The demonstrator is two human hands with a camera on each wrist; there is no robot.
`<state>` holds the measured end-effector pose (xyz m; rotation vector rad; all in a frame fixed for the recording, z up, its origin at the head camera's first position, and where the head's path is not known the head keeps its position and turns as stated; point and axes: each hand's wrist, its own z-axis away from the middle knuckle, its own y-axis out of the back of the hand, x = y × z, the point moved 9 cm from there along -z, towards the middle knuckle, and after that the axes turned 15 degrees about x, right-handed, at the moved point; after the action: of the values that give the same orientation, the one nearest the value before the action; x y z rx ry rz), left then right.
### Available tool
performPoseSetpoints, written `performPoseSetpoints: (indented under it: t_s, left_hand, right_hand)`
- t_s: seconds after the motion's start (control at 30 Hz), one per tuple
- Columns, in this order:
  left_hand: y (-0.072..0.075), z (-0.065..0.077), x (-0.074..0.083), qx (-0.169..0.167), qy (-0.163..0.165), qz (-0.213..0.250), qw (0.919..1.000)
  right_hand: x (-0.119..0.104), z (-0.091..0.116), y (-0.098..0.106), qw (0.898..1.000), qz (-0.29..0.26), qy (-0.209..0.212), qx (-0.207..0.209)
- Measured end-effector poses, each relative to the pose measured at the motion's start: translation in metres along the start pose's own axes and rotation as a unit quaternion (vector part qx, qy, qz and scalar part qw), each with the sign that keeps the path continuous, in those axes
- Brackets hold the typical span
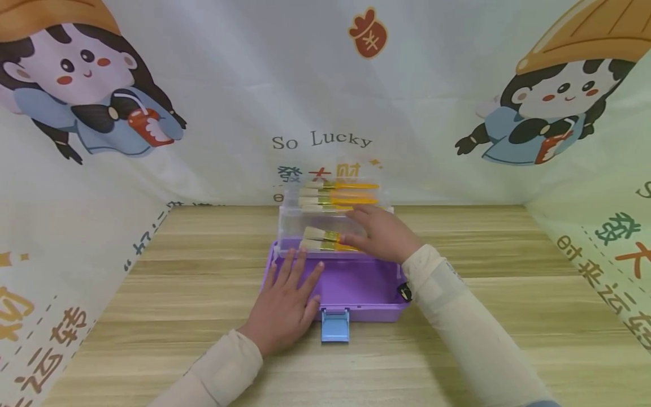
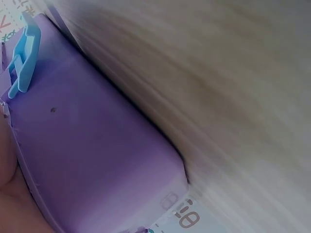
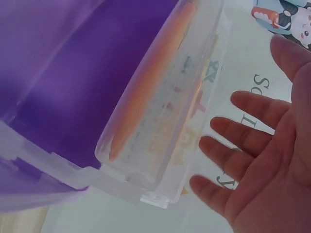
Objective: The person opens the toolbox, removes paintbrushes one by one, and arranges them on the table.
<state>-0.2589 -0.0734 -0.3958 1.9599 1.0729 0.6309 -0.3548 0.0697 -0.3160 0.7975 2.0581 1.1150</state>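
A purple box (image 1: 366, 314) stands open on the table with its blue latch (image 1: 335, 329) hanging down in front. Above its back half two clear trays are raised in steps. Flat paintbrushes (image 1: 356, 186) with orange handles lie in the upper tray (image 1: 291, 198), and more paintbrushes (image 1: 314, 233) in the lower tray (image 1: 291, 227). My left hand (image 1: 285, 305) rests over the box's front left rim, fingers straight and spread. My right hand (image 1: 389, 234) is at the trays' right end; in the right wrist view its spread fingers (image 3: 238, 155) hold nothing, beside an orange handle (image 3: 150, 82).
The wood-grain table (image 1: 178, 316) extends on both sides of the box. Behind and at the sides hangs a white printed cloth (image 1: 229, 113). A small black round piece (image 1: 404, 291) shows by the box's right rim, below my right sleeve (image 1: 468, 328).
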Motion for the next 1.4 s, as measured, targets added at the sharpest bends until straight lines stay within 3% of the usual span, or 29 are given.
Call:
performPoseSetpoints:
  t_s: [0.27,0.53,0.7,1.03,1.4]
  left_hand:
    - [-0.002,0.001,-0.001,-0.008,-0.01,-0.004,0.9999]
    - [-0.003,0.001,-0.001,-0.02,-0.004,0.003,0.9998]
    - [-0.005,0.001,0.002,-0.03,0.001,0.007,0.9995]
    - [-0.004,0.0,0.004,-0.032,0.0,0.01,0.9995]
    - [-0.003,0.0,0.002,-0.033,0.005,0.014,0.9994]
  right_hand:
    - [0.0,-0.003,0.002,0.999,-0.036,-0.001,0.036]
    - [0.0,-0.007,-0.016,0.995,-0.097,-0.003,0.016]
    - [0.0,-0.009,-0.028,0.995,-0.102,0.012,0.009]
    - [0.003,-0.011,-0.033,0.995,-0.094,0.024,0.025]
    - [0.015,-0.013,-0.048,0.991,-0.125,-0.021,0.04]
